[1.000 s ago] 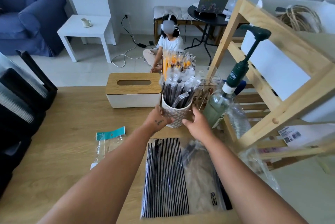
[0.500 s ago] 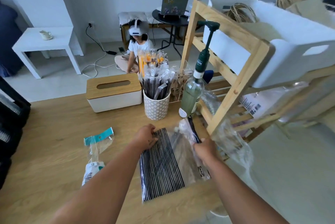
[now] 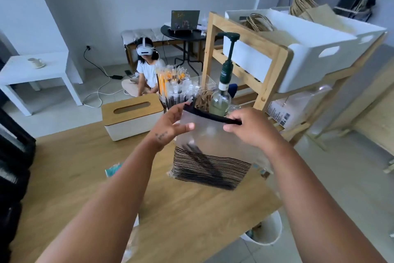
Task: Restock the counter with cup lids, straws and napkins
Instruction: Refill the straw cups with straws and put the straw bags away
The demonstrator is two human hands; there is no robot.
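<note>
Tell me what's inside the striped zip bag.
The zip bag shows a few dark straw-like sticks, slanted, through its clear upper half. Its striped lower band hides their ends and number.

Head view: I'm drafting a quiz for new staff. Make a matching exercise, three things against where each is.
Things: 1 clear zip bag with black stripes; 2 white tissue box with wooden lid; 3 white plastic bin.
Places: A atop the wooden shelf unit; B held up by left hand and right hand; C on the wooden table.
Pairs: 1-B, 2-C, 3-A.
</note>
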